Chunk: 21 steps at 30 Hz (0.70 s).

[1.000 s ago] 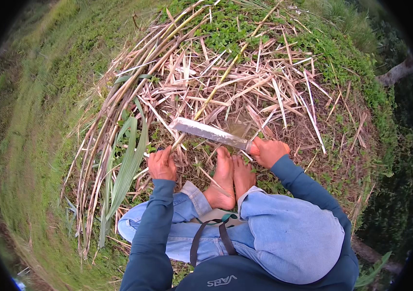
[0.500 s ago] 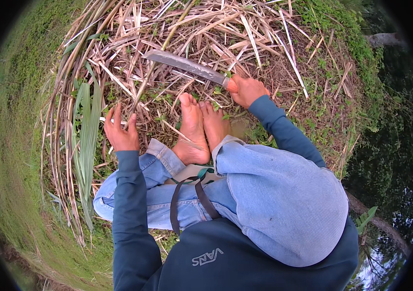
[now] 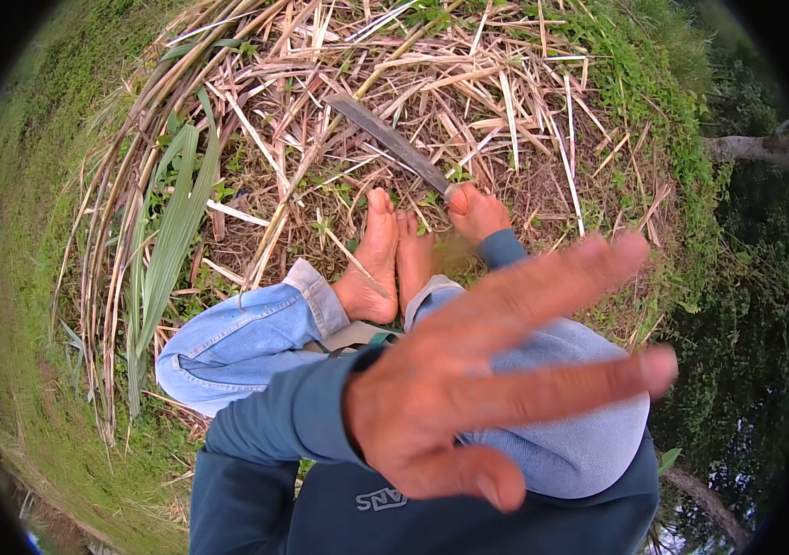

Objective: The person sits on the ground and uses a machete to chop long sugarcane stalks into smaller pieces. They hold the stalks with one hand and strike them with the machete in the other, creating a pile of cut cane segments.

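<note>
The left hand (image 3: 441, 393), fingers spread and empty, hangs across the lower middle of the frame. Right of centre, the right hand (image 3: 479, 215) grips the orange handle of a long grey metal machete (image 3: 390, 141), its blade slanting to upper centre, probably to clear the bare feet (image 3: 371, 268). The blade overlaps a long, thin yellow-green stalk (image 3: 279, 219), unheld; contact cannot be told.

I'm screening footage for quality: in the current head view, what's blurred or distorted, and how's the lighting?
Head view: the left hand looms near the lens, its fingers softened by blur; the knife in the right hand looks clearer; ground curves toward a black fisheye rim; daylight is soft, without obvious hard shadows, though foliage at right is dark.
</note>
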### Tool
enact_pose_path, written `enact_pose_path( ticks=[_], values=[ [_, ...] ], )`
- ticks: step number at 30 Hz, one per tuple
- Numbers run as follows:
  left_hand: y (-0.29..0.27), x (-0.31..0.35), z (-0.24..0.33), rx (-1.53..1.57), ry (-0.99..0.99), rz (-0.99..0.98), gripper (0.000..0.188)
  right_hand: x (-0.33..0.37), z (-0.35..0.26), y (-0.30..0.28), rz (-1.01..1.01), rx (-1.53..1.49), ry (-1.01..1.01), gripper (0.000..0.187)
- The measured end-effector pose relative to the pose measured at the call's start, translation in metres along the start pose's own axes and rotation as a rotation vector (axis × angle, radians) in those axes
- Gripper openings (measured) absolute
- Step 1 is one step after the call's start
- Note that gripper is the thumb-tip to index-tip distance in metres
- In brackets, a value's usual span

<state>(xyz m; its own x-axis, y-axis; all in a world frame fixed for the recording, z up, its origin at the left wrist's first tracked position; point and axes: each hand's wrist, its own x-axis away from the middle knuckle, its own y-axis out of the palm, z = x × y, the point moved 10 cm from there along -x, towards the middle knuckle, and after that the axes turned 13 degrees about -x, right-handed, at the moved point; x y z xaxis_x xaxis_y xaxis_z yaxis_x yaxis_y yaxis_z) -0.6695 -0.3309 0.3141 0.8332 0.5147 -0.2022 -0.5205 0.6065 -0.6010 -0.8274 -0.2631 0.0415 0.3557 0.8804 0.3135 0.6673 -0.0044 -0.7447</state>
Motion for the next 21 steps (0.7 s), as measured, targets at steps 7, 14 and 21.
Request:
enact_pose_path(
  ticks=[7,14,21],
  values=[
    [0.04,0.047,-0.095,-0.238,-0.154,-0.092,0.025,0.007,-0.011,-0.027,-0.077,-0.202,0.026,0.036],
    [-0.016,0.128,-0.229,-0.574,-0.652,0.241,0.028,0.01,-0.002,-0.03,0.079,-0.752,0.184,0.039],
    [-0.011,0.109,-0.25,-0.478,-0.866,0.036,0.03,0.015,-0.054,-0.048,0.059,-0.262,-0.03,0.033]
  ],
)
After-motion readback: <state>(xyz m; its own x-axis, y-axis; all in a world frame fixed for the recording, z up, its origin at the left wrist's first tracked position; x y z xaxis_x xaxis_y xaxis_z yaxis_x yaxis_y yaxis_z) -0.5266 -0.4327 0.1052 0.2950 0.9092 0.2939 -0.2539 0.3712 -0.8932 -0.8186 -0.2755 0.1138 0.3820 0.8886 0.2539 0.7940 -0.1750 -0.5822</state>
